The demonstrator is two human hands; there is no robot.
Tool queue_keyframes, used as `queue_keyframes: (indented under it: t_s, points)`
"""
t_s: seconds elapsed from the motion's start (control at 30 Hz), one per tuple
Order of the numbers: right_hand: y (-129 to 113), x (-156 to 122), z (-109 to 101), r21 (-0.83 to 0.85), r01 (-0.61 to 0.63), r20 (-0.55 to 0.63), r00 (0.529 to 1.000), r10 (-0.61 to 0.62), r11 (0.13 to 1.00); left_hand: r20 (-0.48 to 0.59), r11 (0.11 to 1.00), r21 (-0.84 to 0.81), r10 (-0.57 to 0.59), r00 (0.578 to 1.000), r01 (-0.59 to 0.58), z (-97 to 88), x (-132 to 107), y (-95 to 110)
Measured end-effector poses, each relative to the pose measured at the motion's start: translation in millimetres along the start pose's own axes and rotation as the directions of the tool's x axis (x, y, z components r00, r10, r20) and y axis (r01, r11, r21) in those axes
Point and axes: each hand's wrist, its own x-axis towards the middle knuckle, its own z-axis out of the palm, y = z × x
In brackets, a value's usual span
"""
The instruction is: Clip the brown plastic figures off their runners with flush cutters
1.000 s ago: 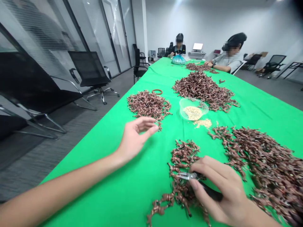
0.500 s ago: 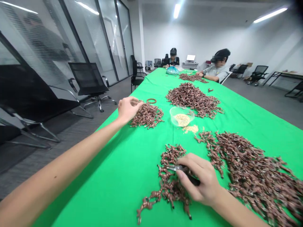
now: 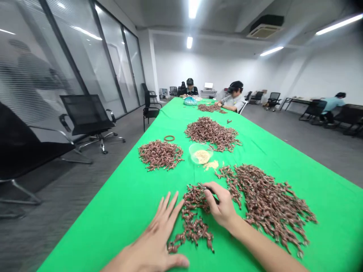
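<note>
My left hand (image 3: 159, 234) lies with its fingers spread on the green cloth, fingertips at the left edge of a small cluster of brown animal-shaped figures (image 3: 195, 228). Over the upper part of that cluster, my right hand (image 3: 222, 207) is closed around a pair of pliers (image 3: 203, 186) with a metal tip and dark handles. The palm hides most of the tool. To the right spreads a large pile of the same figures (image 3: 275, 206). Farther off on the left sits a rounded pile of figures (image 3: 160, 155).
A clear plastic bowl (image 3: 194, 149) holds small pale golden bits, with some spilled bits (image 3: 212, 164) beside it. Beyond are a brown ring (image 3: 169, 138) and another heap of figures (image 3: 211, 132). Two people sit at the table's far end near a blue bag (image 3: 190, 101). Chairs (image 3: 85, 113) stand left.
My left hand has come back from the left pile and now lies spread beside the near cluster. My right hand still holds the pliers there. The view has tilted up.
</note>
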Motion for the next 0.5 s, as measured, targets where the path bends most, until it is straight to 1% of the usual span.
queue_keyframes:
  t_s: [0.13,0.3,0.5]
  points:
    - [-4,-4,4,-0.007,0.015,0.040,0.999,-0.015,1.000,-0.035,0.994,0.091,0.070,0.997,-0.066,2.3,7,10]
    - [5,-7,4,-0.028,0.032,0.114,0.993,-0.029,0.999,-0.090,0.990,0.103,0.107,0.990,-0.098,0.4,4,17]
    - [29,-11,-3,-0.096,-0.079,0.131,0.987,0.091,0.992,-0.122,0.983,0.125,0.152,0.981,-0.137,-3.7,-2,21]
